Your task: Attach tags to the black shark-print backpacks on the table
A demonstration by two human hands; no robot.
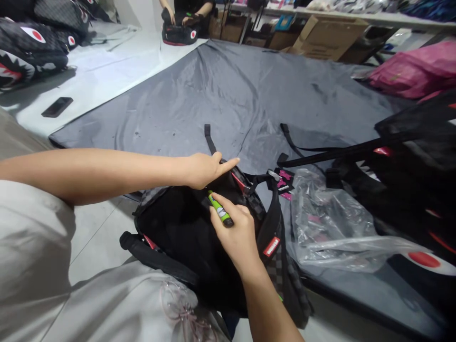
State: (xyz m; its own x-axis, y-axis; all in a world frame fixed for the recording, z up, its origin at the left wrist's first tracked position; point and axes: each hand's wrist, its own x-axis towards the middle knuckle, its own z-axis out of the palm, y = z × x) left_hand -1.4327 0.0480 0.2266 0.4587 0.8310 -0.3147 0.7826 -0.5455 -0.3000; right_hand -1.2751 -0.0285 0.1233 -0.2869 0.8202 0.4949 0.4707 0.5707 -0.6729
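Observation:
A black backpack [188, 223] with a dark checkered border and red trim rests against my lap and the table edge, its back side and straps facing me. My left hand [204, 170] is at its top edge, with one finger stretched out to the right; the other fingers are bent onto the fabric and partly hidden. In my right hand [237, 232] is a short green pen-shaped tool [220, 209] with a black end. Its narrow tip points at the black panel just below my left hand. A shoulder strap [273, 209] with a red label hangs beside my right hand.
Clear plastic [331, 218] and pink-and-black tags [284, 180] lie to the right, beside more black bags [402, 175]. A phone [57, 107] and shark-faced bags [32, 52] are at left. Another person's hands [187, 19] handle a bag across the grey-covered table [235, 90].

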